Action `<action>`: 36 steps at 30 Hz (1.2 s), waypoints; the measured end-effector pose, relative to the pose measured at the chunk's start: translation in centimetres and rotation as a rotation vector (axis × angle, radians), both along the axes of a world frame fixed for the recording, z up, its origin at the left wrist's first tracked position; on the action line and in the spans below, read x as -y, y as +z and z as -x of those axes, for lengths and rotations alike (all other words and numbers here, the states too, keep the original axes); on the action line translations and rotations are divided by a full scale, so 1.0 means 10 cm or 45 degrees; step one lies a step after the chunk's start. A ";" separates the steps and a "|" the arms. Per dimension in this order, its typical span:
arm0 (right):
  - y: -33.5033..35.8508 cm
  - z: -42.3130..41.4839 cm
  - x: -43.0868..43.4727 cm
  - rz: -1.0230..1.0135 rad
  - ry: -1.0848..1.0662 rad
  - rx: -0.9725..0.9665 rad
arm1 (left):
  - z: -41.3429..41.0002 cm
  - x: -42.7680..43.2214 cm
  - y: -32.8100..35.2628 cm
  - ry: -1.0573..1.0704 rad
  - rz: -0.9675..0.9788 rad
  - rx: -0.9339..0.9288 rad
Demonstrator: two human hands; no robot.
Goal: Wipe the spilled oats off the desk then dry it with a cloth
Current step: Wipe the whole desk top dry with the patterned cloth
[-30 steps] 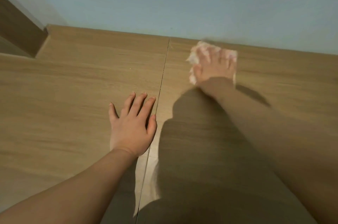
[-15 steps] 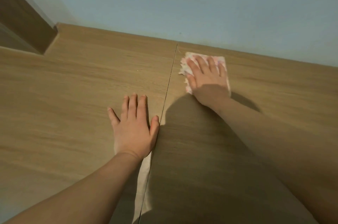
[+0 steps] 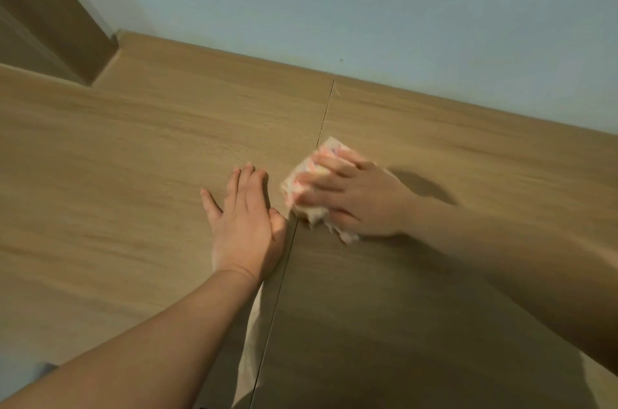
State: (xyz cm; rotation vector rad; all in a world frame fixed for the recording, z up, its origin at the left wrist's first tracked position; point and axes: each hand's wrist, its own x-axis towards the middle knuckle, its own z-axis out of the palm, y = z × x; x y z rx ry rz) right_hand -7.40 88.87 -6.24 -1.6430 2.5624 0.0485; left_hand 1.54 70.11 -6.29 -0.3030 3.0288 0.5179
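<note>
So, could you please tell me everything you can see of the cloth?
The cloth is a pale, bunched pad with faint pink and yellow marks, ragged at its near edge. It lies on the wooden desk, over the seam, pressed under the spread fingers of the right hand. Blur hides finer detail.

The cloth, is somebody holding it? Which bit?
Not gripped: the right hand presses flat on top of the cloth, fingers spread across it. The left hand lies flat on the desk, holding nothing.

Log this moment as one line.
left hand: flat on desk | right hand: pressing cloth on desk | image: motion-blurred
</note>
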 end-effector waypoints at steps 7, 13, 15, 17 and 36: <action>-0.02 -0.52 -0.99 0.037 -0.092 -0.020 | 0.03 -0.01 -0.02 -0.093 0.201 0.083; -0.06 0.26 -0.65 0.068 -1.306 0.013 | 0.01 -0.02 -0.04 -0.099 0.233 0.109; -0.13 -0.15 -0.47 0.099 -1.044 -0.177 | 0.00 -0.01 -0.05 -0.104 0.231 0.099; -0.12 -0.80 -0.40 0.107 -0.648 -0.117 | 0.00 -0.01 -0.05 -0.102 0.232 0.090; -0.13 -0.51 -0.92 0.285 -0.786 -0.139 | 0.01 -0.03 -0.06 -0.073 0.256 0.069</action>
